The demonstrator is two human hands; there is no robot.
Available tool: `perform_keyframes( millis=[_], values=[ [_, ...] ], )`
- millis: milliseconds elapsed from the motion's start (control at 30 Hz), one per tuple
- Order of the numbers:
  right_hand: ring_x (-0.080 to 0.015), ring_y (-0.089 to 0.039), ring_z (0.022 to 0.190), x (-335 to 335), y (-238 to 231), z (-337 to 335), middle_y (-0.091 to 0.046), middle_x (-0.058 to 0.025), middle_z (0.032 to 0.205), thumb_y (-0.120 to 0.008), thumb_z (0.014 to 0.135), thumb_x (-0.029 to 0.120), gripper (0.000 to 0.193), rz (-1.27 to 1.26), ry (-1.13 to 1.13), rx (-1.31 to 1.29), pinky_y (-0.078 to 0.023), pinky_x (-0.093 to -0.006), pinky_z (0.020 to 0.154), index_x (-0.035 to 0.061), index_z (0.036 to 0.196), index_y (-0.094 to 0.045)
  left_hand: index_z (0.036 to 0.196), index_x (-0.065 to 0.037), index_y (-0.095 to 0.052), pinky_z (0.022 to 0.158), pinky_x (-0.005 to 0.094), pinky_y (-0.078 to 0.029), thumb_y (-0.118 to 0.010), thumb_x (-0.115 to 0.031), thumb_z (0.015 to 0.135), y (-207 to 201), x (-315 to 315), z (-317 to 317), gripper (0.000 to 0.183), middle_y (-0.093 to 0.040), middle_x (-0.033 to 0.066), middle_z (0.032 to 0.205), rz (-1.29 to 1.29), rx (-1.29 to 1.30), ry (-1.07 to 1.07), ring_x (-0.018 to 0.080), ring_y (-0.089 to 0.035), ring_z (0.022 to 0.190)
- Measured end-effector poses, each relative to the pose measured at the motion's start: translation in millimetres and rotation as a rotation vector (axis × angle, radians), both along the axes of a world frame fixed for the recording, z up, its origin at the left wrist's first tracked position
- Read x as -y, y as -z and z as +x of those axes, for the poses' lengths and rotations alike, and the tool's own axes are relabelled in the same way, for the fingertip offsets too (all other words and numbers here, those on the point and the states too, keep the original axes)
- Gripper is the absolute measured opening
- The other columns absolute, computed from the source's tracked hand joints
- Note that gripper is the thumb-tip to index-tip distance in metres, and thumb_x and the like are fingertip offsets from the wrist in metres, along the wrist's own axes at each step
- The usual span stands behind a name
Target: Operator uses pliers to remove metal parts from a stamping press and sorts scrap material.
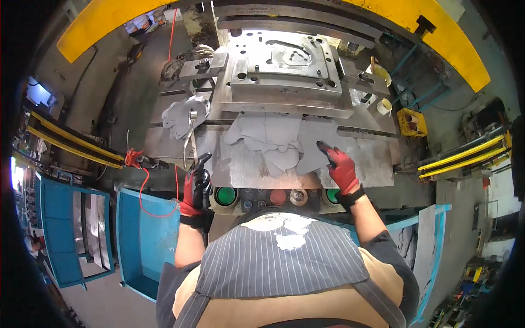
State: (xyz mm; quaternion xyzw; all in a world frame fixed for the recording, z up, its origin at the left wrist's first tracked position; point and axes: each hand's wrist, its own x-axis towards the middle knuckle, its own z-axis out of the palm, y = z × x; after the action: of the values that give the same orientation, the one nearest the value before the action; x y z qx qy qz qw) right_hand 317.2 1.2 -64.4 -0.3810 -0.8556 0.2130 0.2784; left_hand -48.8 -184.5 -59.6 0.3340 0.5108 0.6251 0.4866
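Two gloved hands are out in front of me at the front edge of the press bench (240, 169). My right hand (343, 169), in a red and black glove, lies flat on a grey sheet-metal blank (328, 147) near the right part of the front edge, its fingers (324, 147) stretched forward and held close together, pressing on the sheet rather than pinching it. Just left of that blank, touching and partly overlapping it, is a loose heap of cut metal pieces (270, 139) in the middle of the bench, close below the big steel die block (284, 68). My left hand (197, 183) sits at the left end of the front edge, fingers curled around a thin metal tool (191, 136) that runs up from the glove toward the rear left; I cannot tell how tightly they close on it. Beside the tool's far end lies another pale cut piece (183, 117), near the left edge. Below the front edge, between my wrists, runs a row of round buttons (225, 195), green at the ends and red in the middle. A red cable (143, 186) hangs off to my left.
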Motion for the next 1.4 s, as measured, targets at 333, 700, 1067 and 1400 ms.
perform_keyframes(
  millis=[333, 700, 1067, 1400],
  values=[
    [-0.0157, -0.057, 0.073, -45.9, -64.6, -18.9, -0.059, -0.0048, 0.086, -0.059, 0.069, 0.002, 0.032, 0.055, 0.138, -0.391, -0.046, -0.0275, 0.058, 0.0079, 0.099, -0.055, 0.122, -0.008, -0.042, 0.036, 0.0175, -0.029, -0.041, -0.023, 0.088, -6.7, 5.4, 2.5, 0.037, -0.034, -0.0065, 0.055, -0.029, 0.213, -0.007, 0.0026, -0.031, 0.041],
    [-0.0104, -0.052, 0.069, -293.5, -103.5, -137.2, -0.062, -0.0026, 0.076, -0.051, 0.079, 0.017, 0.022, -0.332, 0.007, -0.194, -0.042, -0.0258, 0.061, 0.0023, 0.092, -0.062, 0.129, -0.008, -0.034, 0.038, 0.0156, -0.028, -0.046, -0.012, 0.084, 4.8, 57.5, 4.9, 0.046, -0.033, -0.0089, 0.056, -0.058, 0.090, -0.186, 0.0012, -0.032, 0.042],
    [-0.0260, -0.059, 0.083, -302.0, -121.4, -182.0, -0.062, -0.0144, 0.091, -0.055, 0.074, 0.023, 0.029, 0.166, 0.144, 0.736, -0.046, -0.0357, 0.070, 0.0028, 0.094, -0.061, 0.080, -0.015, -0.041, 0.035, 0.0172, -0.030, -0.042, -0.024, 0.089, 36.6, 113.8, 15.1, 0.013, -0.038, -0.0053, 0.055, -0.146, 0.363, -0.516, 0.0046, -0.037, 0.040],
    [-0.0308, -0.047, 0.107, -273.8, -101.3, -189.1, -0.049, -0.0157, 0.114, -0.063, 0.069, 0.039, 0.055, 0.777, 0.336, 0.421, -0.040, -0.0441, 0.083, 0.0087, 0.112, -0.048, 0.123, -0.006, -0.040, 0.039, 0.0158, -0.030, -0.044, -0.017, 0.088, 18.3, 55.7, 9.9, 0.037, -0.041, -0.0067, 0.067, -0.002, 0.405, -0.368, 0.0009, -0.035, 0.046]
  ],
)
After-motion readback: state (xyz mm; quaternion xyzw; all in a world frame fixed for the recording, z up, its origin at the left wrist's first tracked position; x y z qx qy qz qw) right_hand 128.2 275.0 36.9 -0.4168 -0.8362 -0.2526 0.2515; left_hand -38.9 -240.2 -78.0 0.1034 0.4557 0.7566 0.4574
